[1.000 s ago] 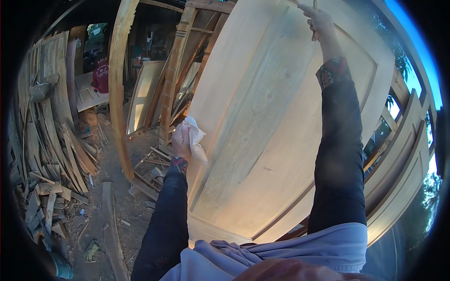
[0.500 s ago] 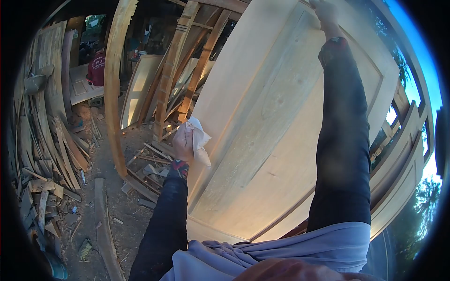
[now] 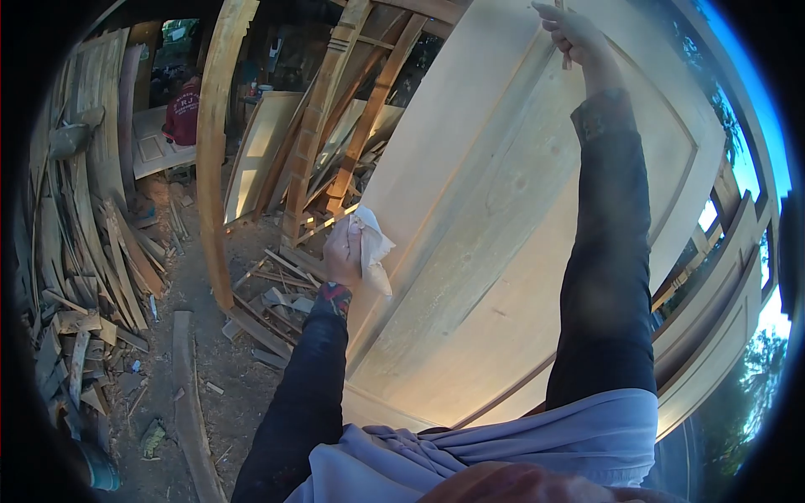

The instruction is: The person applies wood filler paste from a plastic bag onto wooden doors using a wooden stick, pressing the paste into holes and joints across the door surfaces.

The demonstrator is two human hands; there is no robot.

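Note:
A large pale wooden panel door (image 3: 503, 210) leans in front of me, with a framed recess and a greyish strip along its middle. My left hand (image 3: 342, 251) is closed round a crumpled whitish cloth (image 3: 373, 250) at the door's left edge. Far up on the door, my right hand (image 3: 579, 38) is closed on a thin brownish stick-like piece (image 3: 565, 57), its lower end showing below the fingers and a finger pointing left.
Scrap wood (image 3: 84, 335) and long boards (image 3: 96, 142) pile at the left. A wooden post (image 3: 211, 159) stands nearer. Behind it, a person in a red shirt (image 3: 182, 116) is by a pale panel (image 3: 155, 153). More door panels (image 3: 713, 323) lean at the right.
My right hand went up toward the top edge of view, then came back lower. My left hand keeps the cloth at the door's edge. The whole view has shifted slightly.

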